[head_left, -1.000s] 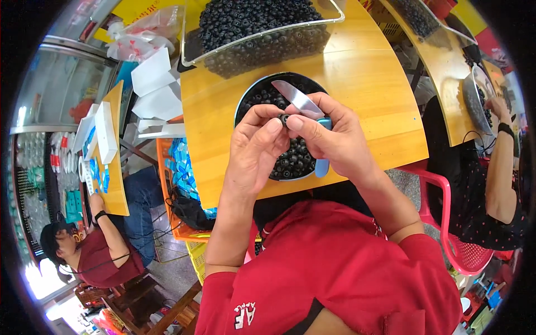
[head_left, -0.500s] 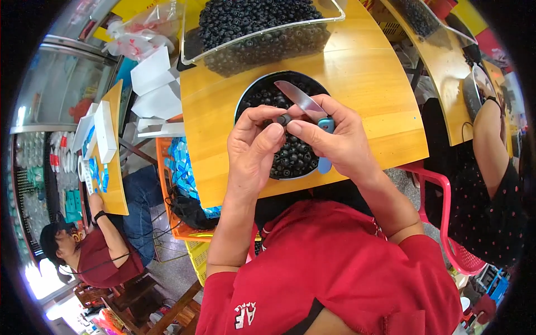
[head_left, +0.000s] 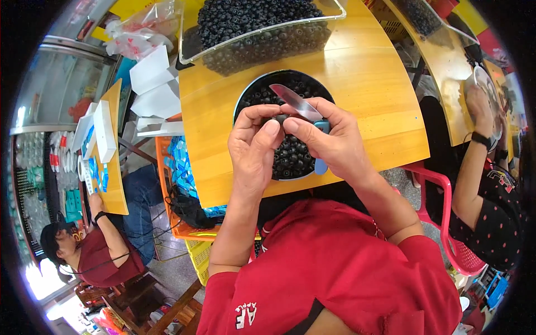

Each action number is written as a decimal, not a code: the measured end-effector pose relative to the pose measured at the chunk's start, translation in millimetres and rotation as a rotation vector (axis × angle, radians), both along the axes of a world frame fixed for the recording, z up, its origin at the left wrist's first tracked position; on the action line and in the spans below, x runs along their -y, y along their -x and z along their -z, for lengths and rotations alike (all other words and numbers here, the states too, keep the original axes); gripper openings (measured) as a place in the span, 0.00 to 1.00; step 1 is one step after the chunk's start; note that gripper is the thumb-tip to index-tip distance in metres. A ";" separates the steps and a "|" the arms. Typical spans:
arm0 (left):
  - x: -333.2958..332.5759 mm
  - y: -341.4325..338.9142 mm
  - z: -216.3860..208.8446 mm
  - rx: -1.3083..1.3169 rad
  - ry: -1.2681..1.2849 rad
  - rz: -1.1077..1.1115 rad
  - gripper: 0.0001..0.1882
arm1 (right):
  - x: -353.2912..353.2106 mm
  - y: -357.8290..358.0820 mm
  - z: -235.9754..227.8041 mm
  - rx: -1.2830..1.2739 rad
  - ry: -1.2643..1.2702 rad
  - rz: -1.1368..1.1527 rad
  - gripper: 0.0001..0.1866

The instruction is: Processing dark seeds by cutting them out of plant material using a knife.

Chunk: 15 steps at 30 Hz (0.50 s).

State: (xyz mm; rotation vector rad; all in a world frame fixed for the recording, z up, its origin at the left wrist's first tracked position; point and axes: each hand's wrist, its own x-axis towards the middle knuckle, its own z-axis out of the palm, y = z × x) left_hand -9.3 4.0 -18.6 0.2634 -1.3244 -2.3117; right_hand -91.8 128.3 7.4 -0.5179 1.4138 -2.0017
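Observation:
Over a dark round bowl [head_left: 237, 106], my two hands meet fingertip to fingertip. My left hand [head_left: 249, 148] pinches a small black round piece [head_left: 281, 118] between thumb and forefinger, and the fingers mostly cover it. Held in my right hand [head_left: 339, 142] is a knife [head_left: 296, 103] with a blue handle; its blade points up and left, over the bowl. The right thumb and fingertips also come up to the black piece. Many similar black round pieces [head_left: 293, 159], some showing a hole in the middle, fill the bowl.
Behind the bowl a clear bin [head_left: 262, 34] of black pieces stands on the wooden table [head_left: 379, 106]. An orange crate [head_left: 177, 229] with blue packets is at left. One person [head_left: 106, 245] works at left, another [head_left: 474, 184] at right by a pink chair [head_left: 444, 195].
The knife blade has tipped slightly left and my fingers have closed further over the black piece. The person at right has moved an arm back over a round container.

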 end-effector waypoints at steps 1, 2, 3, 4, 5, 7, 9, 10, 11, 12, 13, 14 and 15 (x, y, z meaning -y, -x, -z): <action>-0.5 0.5 0.0 0.001 0.000 0.000 0.13 | 0.0 -0.2 -0.1 0.001 0.000 0.000 0.11; -1.4 1.1 -0.6 -0.008 -0.030 0.002 0.13 | -0.1 -0.2 -0.7 -0.037 -0.005 0.008 0.11; -2.3 1.9 -1.3 -0.017 -0.061 0.005 0.13 | -0.3 -0.1 -1.5 -0.076 -0.009 0.018 0.11; -3.8 2.2 -2.0 -0.017 -0.061 0.005 0.13 | -0.7 0.3 -3.0 -0.075 -0.009 0.018 0.11; -5.6 2.0 -2.9 -0.003 -0.084 0.005 0.12 | -1.2 0.8 -4.9 -0.080 -0.016 0.018 0.11; -6.5 2.2 -3.9 0.011 -0.106 0.006 0.12 | -0.8 1.5 -3.5 -0.085 -0.022 0.020 0.11; -6.4 3.4 -5.5 -0.026 -0.117 0.037 0.11 | 2.3 2.5 4.4 -0.155 0.055 0.050 0.11; -7.9 3.8 -8.5 -0.026 -0.117 0.037 0.11 | 1.4 3.0 3.9 -0.154 0.054 0.050 0.11; -10.4 4.3 -13.0 0.004 -0.158 0.033 0.11 | -0.1 3.8 1.1 -0.136 0.032 0.027 0.11; -12.4 4.5 -16.4 0.034 -0.198 0.028 0.11 | -1.4 4.3 -1.1 -0.117 0.011 0.003 0.11; -13.3 4.6 -15.8 0.034 -0.198 0.027 0.11 | -2.4 4.9 -2.0 -0.117 0.011 0.002 0.11; -13.8 4.8 -14.6 0.045 -0.222 0.038 0.11 | -3.3 5.9 -2.6 -0.112 -0.007 -0.008 0.11; -13.9 5.0 -13.2 0.055 -0.245 0.050 0.12 | -4.3 7.2 -3.4 -0.108 -0.026 -0.016 0.11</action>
